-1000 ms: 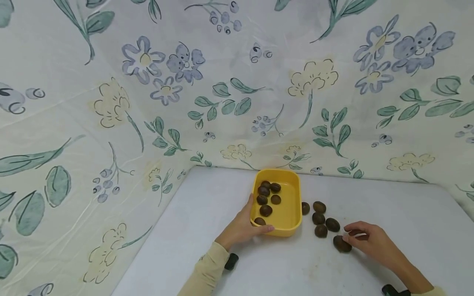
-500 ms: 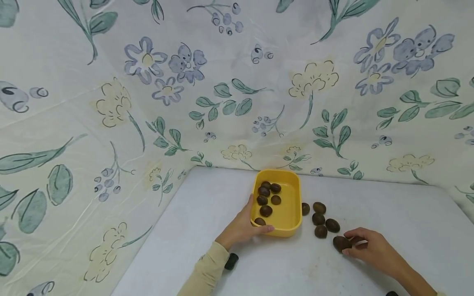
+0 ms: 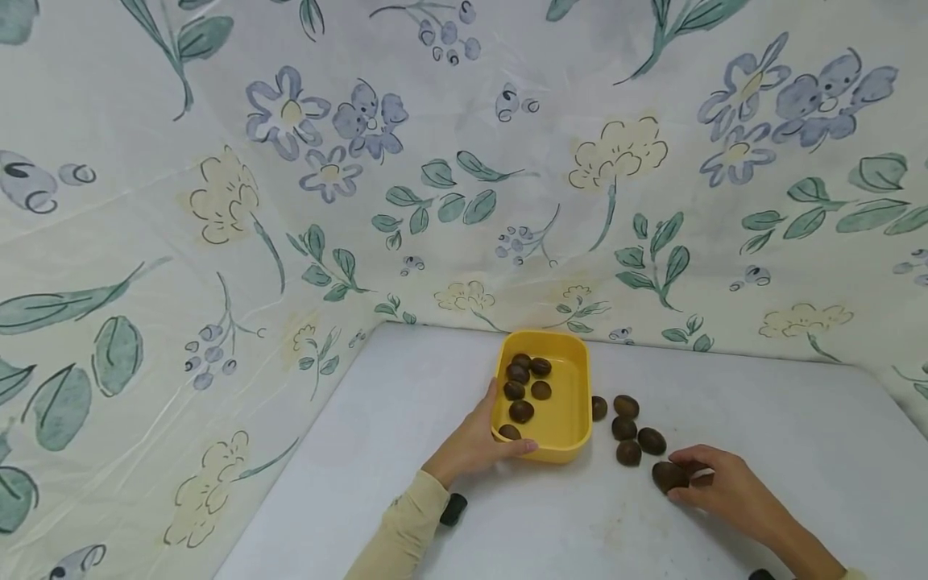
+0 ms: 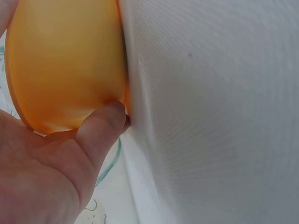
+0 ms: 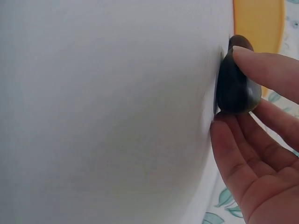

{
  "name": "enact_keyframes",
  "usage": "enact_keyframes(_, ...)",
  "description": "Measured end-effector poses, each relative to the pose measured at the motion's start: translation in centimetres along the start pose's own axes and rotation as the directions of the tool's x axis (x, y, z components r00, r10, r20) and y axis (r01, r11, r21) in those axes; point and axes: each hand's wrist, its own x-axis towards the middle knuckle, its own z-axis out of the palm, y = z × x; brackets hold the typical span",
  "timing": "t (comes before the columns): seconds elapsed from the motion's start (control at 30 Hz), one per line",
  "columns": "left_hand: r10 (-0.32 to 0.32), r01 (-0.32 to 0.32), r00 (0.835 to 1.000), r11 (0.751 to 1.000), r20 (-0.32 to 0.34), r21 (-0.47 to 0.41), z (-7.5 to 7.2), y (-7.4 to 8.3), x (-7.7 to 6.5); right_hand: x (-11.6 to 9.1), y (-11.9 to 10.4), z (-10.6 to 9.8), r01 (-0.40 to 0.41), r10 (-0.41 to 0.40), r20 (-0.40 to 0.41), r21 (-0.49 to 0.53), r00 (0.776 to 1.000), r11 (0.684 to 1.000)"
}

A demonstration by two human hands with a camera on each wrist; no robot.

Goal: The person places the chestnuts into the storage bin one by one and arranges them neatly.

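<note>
My left hand grips a yellow plastic tub at its near left corner, with the thumb over the near rim. Several smooth dark brown oval objects lie inside it, mostly along its left side; whether they are fruits or nuts I cannot tell. To the right, my right hand pinches a larger dark oval object between thumb and fingers, and it appears to sit on the table. In the right wrist view this oval is glossy, with the thumb on one side and fingertips on the other.
Between the tub and my right hand, several more dark ovals lie loosely grouped on the white table. A flower-printed cloth rises behind the table and along its left side. Black pieces show by both wrists.
My right hand's thumb and fingers have come round the dark oval from its upper right edge and now pinch it. The left hand and tub stay put.
</note>
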Motion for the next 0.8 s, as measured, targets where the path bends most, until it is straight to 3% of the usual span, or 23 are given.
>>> enact_keyframes(0.27, 0.005, -0.004, 1.0, 1.0, 0.02, -0.014, 0.0, -0.1, 0.0, 0.1, -0.6, 0.2, -0.027, 0.027, -0.006, -0.026, 1.0, 0.999)
enact_keyframes(0.47, 0.003, -0.003, 1.0, 1.0, 0.017, 0.001, 0.0, 0.0, -0.1, 0.1, -0.9, 0.1, 0.012, -0.013, -0.016, -0.049, 1.0, 0.999)
enact_keyframes(0.8, -0.003, 0.003, 1.0, 1.0, 0.003, 0.005, -0.1, 0.1, -0.1, 0.8, -1.9, -0.7, 0.069, -0.068, -0.023, 0.072, 0.997, 0.995)
